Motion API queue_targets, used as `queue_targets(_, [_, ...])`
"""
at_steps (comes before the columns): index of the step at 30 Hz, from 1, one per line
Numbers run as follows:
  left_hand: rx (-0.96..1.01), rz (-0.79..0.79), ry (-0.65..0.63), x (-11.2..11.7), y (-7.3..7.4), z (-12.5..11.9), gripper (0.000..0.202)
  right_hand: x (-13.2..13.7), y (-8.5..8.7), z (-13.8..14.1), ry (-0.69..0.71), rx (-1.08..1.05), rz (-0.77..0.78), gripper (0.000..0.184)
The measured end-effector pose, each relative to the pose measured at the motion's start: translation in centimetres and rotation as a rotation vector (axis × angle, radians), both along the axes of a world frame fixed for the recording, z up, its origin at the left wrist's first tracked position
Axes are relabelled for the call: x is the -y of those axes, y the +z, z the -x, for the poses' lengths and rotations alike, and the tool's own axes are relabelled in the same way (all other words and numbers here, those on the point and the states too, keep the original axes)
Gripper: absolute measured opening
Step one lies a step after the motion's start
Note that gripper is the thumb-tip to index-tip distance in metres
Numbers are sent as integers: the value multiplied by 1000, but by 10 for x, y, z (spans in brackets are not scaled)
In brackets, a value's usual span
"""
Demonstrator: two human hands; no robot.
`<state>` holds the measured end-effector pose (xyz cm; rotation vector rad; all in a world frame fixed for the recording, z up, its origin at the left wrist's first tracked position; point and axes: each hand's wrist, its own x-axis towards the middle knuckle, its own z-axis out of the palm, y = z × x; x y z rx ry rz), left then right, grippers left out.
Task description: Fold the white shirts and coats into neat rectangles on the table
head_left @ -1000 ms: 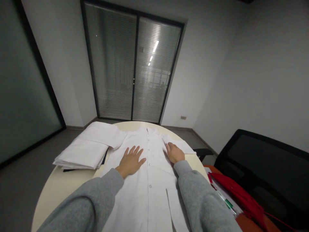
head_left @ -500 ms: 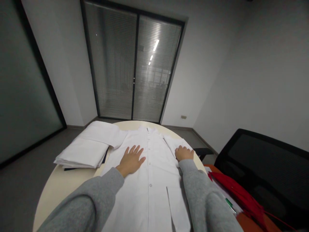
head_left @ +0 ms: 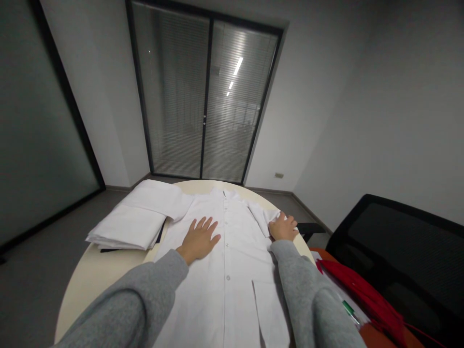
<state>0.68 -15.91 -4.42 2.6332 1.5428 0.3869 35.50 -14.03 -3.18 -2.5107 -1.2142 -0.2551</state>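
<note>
A white buttoned coat (head_left: 232, 270) lies spread flat, front up, on a round cream table (head_left: 90, 275). My left hand (head_left: 200, 238) rests flat on the coat's chest, fingers spread, left of the button line. My right hand (head_left: 283, 228) sits at the coat's right edge near the table rim, its fingers curled around the white sleeve (head_left: 266, 216). Both arms wear grey sleeves.
A stack of folded white garments (head_left: 132, 220) lies on the table's far left, over something dark. A black mesh chair (head_left: 398, 251) stands to the right, with red cloth (head_left: 358, 290) and a green-marked pen (head_left: 350, 309) beside it. Glass doors with blinds (head_left: 203, 96) stand behind.
My right hand slid from the coat's chest out to the right edge and closed on the sleeve. My left hand stayed flat in place.
</note>
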Motion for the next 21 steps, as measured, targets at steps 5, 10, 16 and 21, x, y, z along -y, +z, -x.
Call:
queue_targets(5, [29,8,-6,2,2,0,61,-1,-8,-2,-42,-14,47,69])
queue_targets(10, [41,12,-3,1,1,0,60,0,-1,-1,48,17,56,44])
queue_targets(16, [27,0,-4,0,-2,1,61,1,8,-5,35,-3,49,38])
queue_targets(21, [28,4,-5,0,-1,1,61,1,5,-10,-29,-30,49,52])
